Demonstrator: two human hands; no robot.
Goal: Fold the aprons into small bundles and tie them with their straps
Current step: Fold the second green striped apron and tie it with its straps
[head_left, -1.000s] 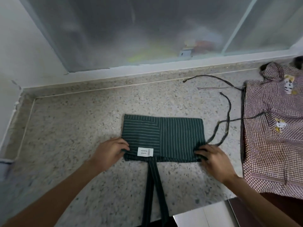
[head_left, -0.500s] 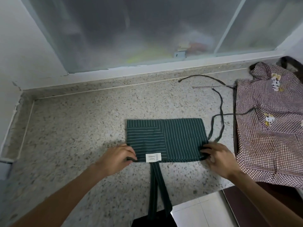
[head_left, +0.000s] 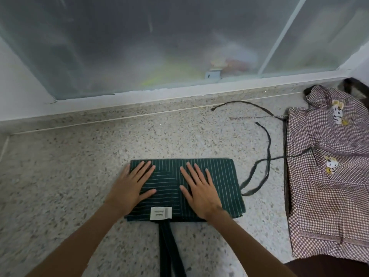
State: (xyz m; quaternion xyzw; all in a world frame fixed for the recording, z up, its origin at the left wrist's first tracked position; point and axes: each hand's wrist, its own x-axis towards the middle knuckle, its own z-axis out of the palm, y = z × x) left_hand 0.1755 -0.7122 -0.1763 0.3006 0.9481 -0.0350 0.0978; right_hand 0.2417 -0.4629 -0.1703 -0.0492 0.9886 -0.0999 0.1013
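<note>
A: Where is the dark green folded apron with thin white stripes (head_left: 219, 176) seen?

B: It is laid flat as a rectangle on the speckled stone surface (head_left: 69, 176), a little below the centre of the frame. A small white label (head_left: 161, 213) is sewn at its lower edge, and two dark green straps (head_left: 169, 248) are seen running from that edge down to the bottom of the frame.

A: How are the hands placed?

B: The left hand (head_left: 131, 186) is laid flat on the left part of the green apron, and the right hand (head_left: 199, 188) on the middle part. The fingers (head_left: 145, 168) of both hands are held straight and spread. Nothing is gripped; the cloth is only pressed.

A: What is seen on the right side?

B: A purple and white checked apron with small cartoon patches (head_left: 329, 176) is spread there. Thin dark cords (head_left: 265, 156) are curled on the surface between the two aprons. A frosted glass window (head_left: 159, 37) is seen across the upper part.
</note>
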